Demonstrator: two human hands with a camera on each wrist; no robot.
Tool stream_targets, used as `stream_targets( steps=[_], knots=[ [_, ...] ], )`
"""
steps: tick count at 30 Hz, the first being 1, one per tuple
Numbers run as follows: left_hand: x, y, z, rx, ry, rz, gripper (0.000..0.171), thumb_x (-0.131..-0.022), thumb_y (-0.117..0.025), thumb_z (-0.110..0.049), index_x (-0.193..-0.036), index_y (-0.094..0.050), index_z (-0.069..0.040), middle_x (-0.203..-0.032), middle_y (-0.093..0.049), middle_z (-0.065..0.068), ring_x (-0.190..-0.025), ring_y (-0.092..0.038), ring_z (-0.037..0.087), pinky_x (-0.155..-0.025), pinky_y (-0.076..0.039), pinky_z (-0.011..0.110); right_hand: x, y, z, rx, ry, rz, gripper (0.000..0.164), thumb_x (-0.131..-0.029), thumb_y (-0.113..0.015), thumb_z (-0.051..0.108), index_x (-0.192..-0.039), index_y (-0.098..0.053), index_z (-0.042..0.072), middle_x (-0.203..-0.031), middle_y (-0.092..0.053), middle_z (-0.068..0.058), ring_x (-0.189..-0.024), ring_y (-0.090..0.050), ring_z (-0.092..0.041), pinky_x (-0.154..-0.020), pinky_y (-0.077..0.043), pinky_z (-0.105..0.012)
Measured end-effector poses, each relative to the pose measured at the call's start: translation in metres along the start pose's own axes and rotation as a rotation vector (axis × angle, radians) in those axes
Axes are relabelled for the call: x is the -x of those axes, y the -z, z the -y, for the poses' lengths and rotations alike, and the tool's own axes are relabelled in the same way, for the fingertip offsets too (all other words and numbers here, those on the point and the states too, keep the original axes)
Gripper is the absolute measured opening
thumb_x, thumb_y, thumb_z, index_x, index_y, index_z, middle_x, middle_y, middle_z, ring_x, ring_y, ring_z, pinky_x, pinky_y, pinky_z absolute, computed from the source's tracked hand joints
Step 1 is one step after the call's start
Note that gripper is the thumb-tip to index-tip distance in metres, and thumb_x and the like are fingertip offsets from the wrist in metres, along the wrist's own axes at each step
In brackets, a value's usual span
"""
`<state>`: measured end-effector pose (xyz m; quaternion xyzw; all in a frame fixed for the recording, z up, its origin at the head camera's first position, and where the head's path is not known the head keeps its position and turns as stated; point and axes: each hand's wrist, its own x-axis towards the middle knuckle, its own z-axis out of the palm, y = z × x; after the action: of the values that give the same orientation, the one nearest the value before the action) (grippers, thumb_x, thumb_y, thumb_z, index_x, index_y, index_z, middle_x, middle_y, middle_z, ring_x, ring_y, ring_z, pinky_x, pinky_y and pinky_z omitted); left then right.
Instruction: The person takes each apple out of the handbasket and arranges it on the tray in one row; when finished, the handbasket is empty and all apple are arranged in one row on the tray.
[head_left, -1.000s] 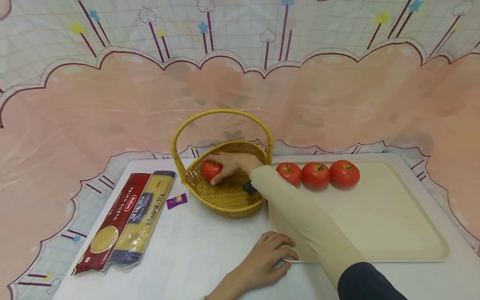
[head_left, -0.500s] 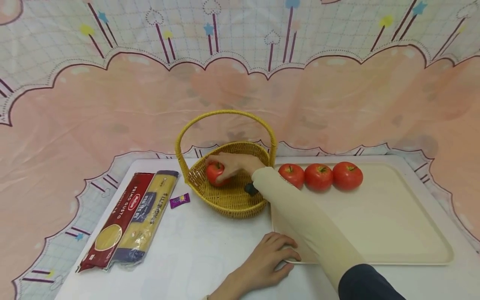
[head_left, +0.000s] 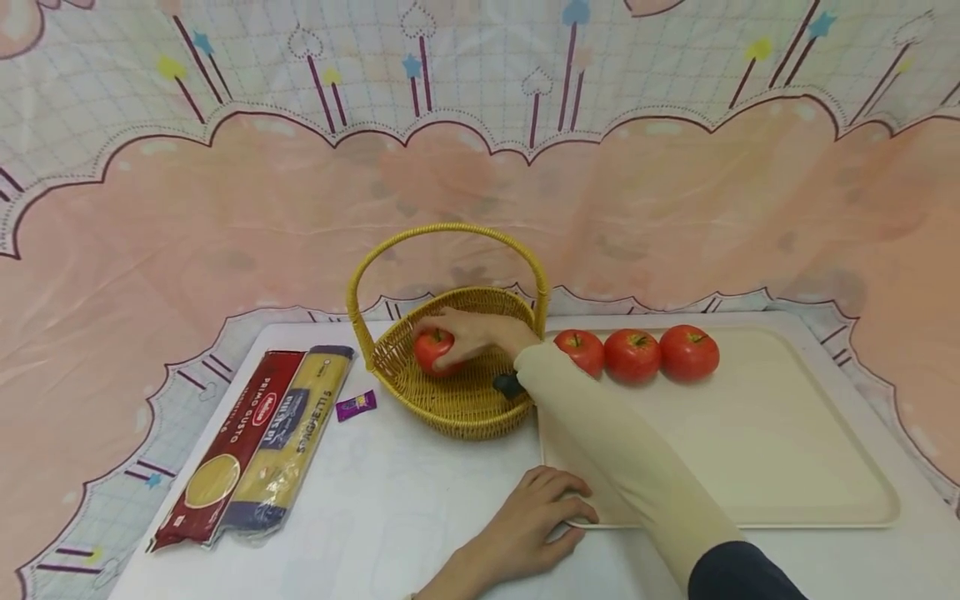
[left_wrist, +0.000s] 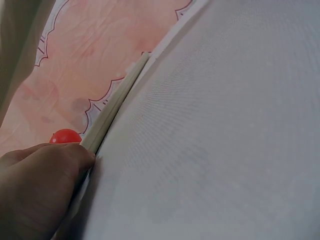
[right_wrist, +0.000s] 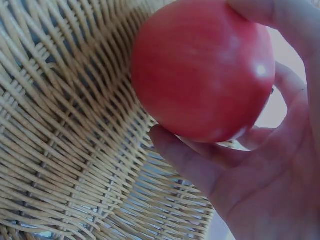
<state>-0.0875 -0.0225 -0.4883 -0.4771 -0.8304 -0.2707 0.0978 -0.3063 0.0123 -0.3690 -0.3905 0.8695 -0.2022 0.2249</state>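
Note:
Inside the yellow wicker basket [head_left: 468,425], my right hand [head_left: 468,333] holds a red apple [head_left: 432,354] near the left wall. The right wrist view shows this apple [right_wrist: 202,70] between thumb and curled fingers, close to the woven side. My left hand [head_left: 536,517] grips the near left corner of the cream tray [head_left: 750,442]. In the left wrist view, that hand [left_wrist: 42,175] lies against the tray's rim [left_wrist: 115,105]; its fingertips are hidden. Three more apples, a left one [head_left: 581,352], a middle one [head_left: 632,356] and a right one [head_left: 689,353], line the tray's back edge.
Two spaghetti packs, one red [head_left: 232,442] and one yellow and blue [head_left: 292,442], lie on the white table [head_left: 390,508] at left. A small purple packet [head_left: 356,406] lies beside the basket. The basket's tall handle [head_left: 450,227] arches over it. A patterned cloth [head_left: 300,217] hangs behind.
The apple in my right hand has shifted slightly right and toward me inside the basket. My left hand has stayed at the tray corner. The head view has moved slightly.

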Motion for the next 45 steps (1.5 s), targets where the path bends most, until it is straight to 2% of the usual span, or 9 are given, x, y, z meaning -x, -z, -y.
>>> stream_targets(
  steps=[5,11,14,23,29,36,45],
  knots=[
    [0.001,0.000,0.000,-0.002,0.003,-0.002,0.016,-0.089,-0.061,-0.026,-0.104,-0.063,-0.030,-0.122,-0.055,-0.010,-0.117,-0.046,0.006,-0.106,-0.034,0.031,0.007,0.002,0.001,-0.003,0.014,-0.029,0.060,-0.080,-0.065,0.044,-0.134,-0.042,0.035,-0.132,-0.037,-0.006,-0.113,-0.048,-0.020,-0.098,-0.045,-0.038],
    [-0.001,0.000,0.000,-0.001,-0.003,0.000,0.016,-0.089,-0.061,-0.026,-0.104,-0.063,-0.030,-0.121,-0.055,-0.010,-0.117,-0.046,0.006,-0.106,-0.034,0.031,0.023,0.004,0.004,-0.021,0.058,-0.111,0.059,-0.079,-0.065,0.043,-0.134,-0.044,0.034,-0.124,-0.039,-0.004,-0.106,-0.051,-0.017,-0.090,-0.048,-0.030],
    [-0.001,0.000,0.000,-0.006,-0.006,0.003,0.016,-0.089,-0.061,-0.026,-0.105,-0.063,-0.030,-0.121,-0.055,-0.010,-0.117,-0.046,0.006,-0.106,-0.034,0.031,0.031,0.005,0.005,-0.036,0.071,-0.152,0.058,-0.079,-0.065,0.043,-0.133,-0.045,0.033,-0.126,-0.040,-0.002,-0.108,-0.050,-0.016,-0.091,-0.048,-0.028],
    [-0.001,0.003,-0.001,-0.010,-0.002,0.002,0.017,-0.089,-0.062,-0.025,-0.105,-0.063,-0.031,-0.120,-0.055,-0.010,-0.116,-0.047,0.006,-0.107,-0.034,0.031,0.053,0.007,0.002,-0.091,0.109,-0.232,0.060,-0.081,-0.065,0.044,-0.136,-0.044,0.029,-0.134,-0.041,0.003,-0.114,-0.048,-0.015,-0.094,-0.047,-0.032],
    [-0.001,0.002,-0.002,0.001,-0.007,-0.003,0.016,-0.089,-0.062,-0.025,-0.104,-0.064,-0.030,-0.119,-0.056,-0.010,-0.115,-0.047,0.006,-0.106,-0.035,0.031,0.065,0.004,0.002,-0.093,0.114,-0.275,0.061,-0.081,-0.065,0.044,-0.137,-0.043,0.030,-0.132,-0.042,0.003,-0.115,-0.047,-0.017,-0.094,-0.048,-0.036],
    [-0.001,0.002,-0.002,0.011,-0.003,0.003,0.016,-0.089,-0.062,-0.025,-0.104,-0.064,-0.029,-0.119,-0.056,-0.009,-0.115,-0.047,0.006,-0.106,-0.034,0.030,0.081,0.000,0.004,-0.072,0.135,-0.350,0.057,-0.082,-0.066,0.041,-0.134,-0.045,0.035,-0.130,-0.043,0.006,-0.113,-0.047,-0.014,-0.092,-0.047,-0.034],
    [-0.001,0.001,-0.002,-0.007,-0.004,-0.006,0.016,-0.088,-0.062,-0.025,-0.103,-0.064,-0.029,-0.119,-0.056,-0.010,-0.115,-0.047,0.006,-0.105,-0.034,0.030,0.109,-0.010,0.007,-0.209,0.111,-0.404,0.058,-0.082,-0.067,0.044,-0.134,-0.043,0.041,-0.133,-0.038,0.015,-0.117,-0.045,-0.010,-0.092,-0.048,-0.035]
  ],
)
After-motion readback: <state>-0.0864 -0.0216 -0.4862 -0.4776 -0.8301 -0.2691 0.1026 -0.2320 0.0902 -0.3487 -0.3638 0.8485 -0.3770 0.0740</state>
